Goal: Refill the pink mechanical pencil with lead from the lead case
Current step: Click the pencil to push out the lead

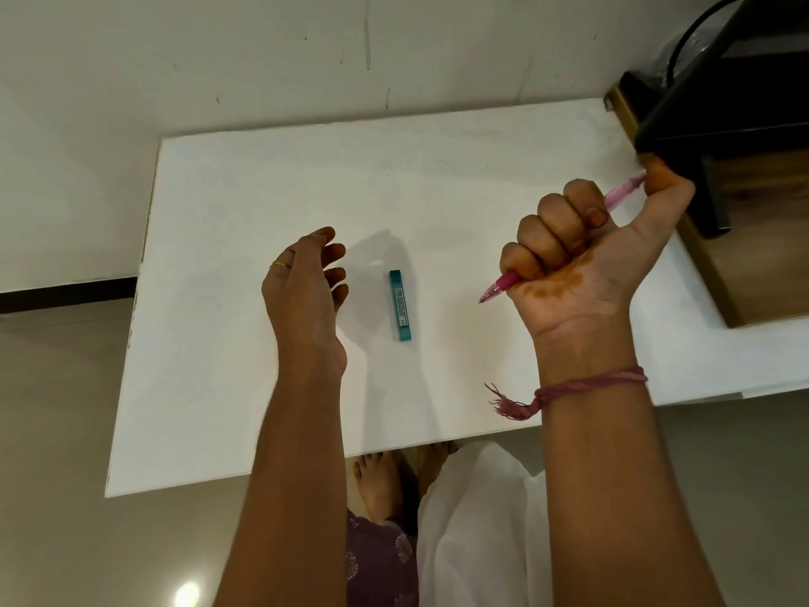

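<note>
- Your right hand (pixel 582 251) is fisted around the pink mechanical pencil (pixel 503 286); its tip points down and left, and your thumb presses on its far end.
- Your left hand (pixel 304 278) hangs over the table with fingers loosely curled, holding nothing; a gold ring (pixel 280 265) sits on one finger.
- The teal lead case (pixel 400 305) lies flat on the white table (pixel 262 190), between your hands, just right of the left one; neither hand touches it.
- A pink thread bracelet (pixel 586 385) circles your right wrist; a black device (pixel 722 102) stands at the far right.
</note>
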